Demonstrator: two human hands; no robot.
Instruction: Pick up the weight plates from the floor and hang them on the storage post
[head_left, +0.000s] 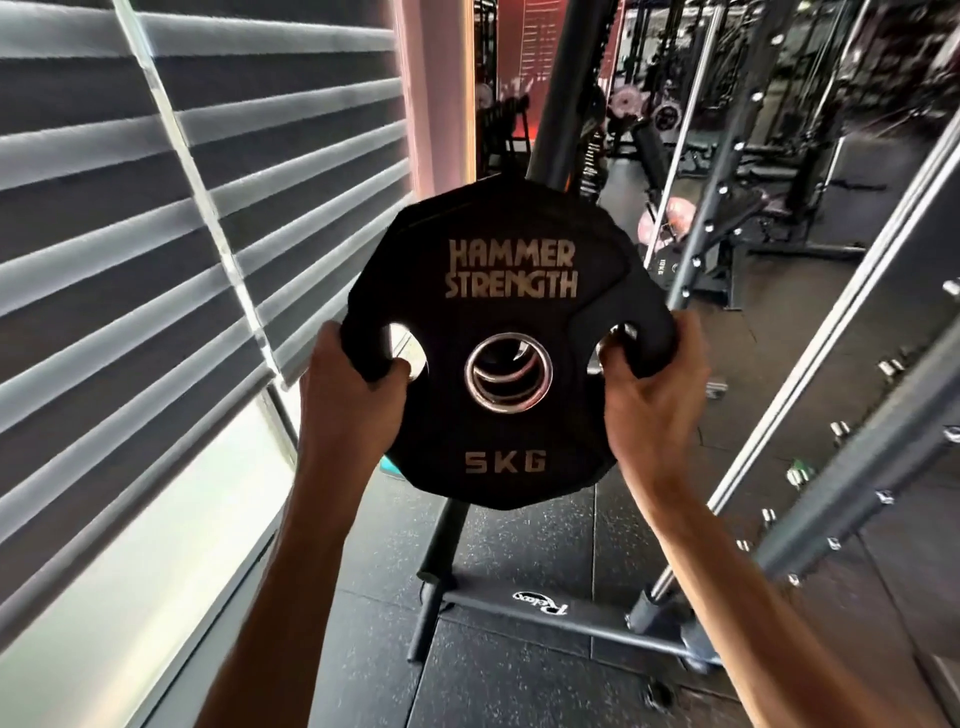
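Indoors, the held weight plate (488, 426) hovers above speckled rubber floor (519, 551), beside blinds (130, 234).

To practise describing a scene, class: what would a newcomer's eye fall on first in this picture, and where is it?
A black weight plate marked HAMMER STRENGTH and 5 KG fills the centre, its face to the camera. The left hand and right hand grip its two side cut-outs. Striped blinds cover the left side, and a dark post rises behind the plate.
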